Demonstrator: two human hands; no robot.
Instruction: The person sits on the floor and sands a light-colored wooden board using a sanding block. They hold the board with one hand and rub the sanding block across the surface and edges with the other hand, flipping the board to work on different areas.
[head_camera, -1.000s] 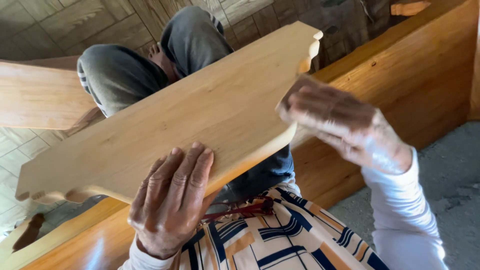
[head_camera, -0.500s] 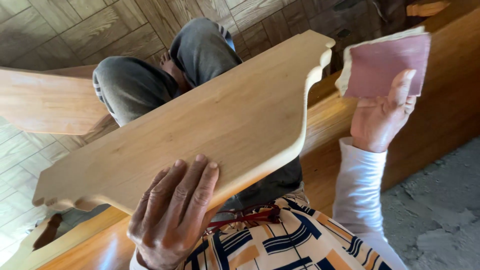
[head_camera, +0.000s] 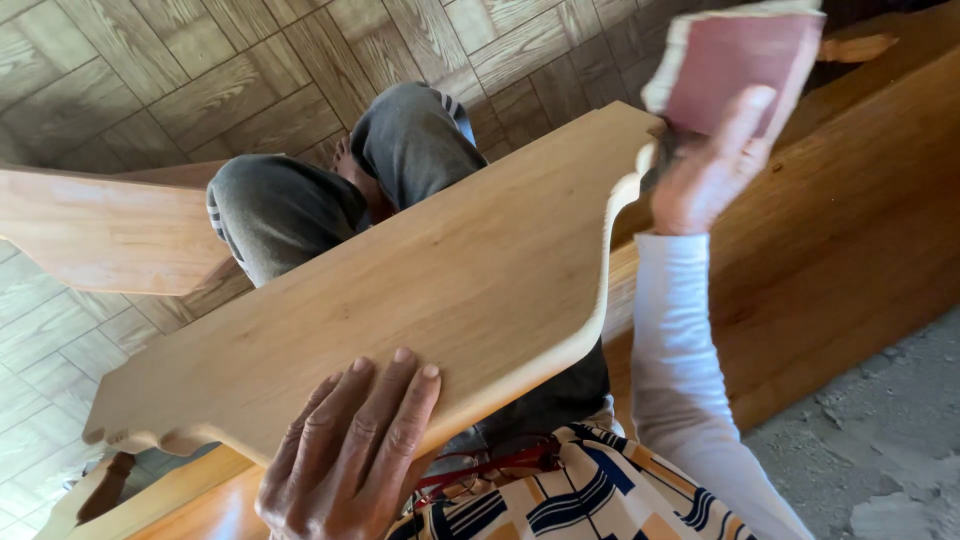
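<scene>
Two hands share the work: the left hand (head_camera: 350, 455), fingers spread flat at lower centre, pins the shaped wooden board (head_camera: 400, 300) across the lap, while the right hand (head_camera: 712, 165), upper right, pinches a folded pink sandpaper sheet (head_camera: 735, 62) against the board's curved end.

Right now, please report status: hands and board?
Left hand flat on wooden board. Right hand holds pink sanding sheet at the board's shaped end. Nothing in the way.
</scene>
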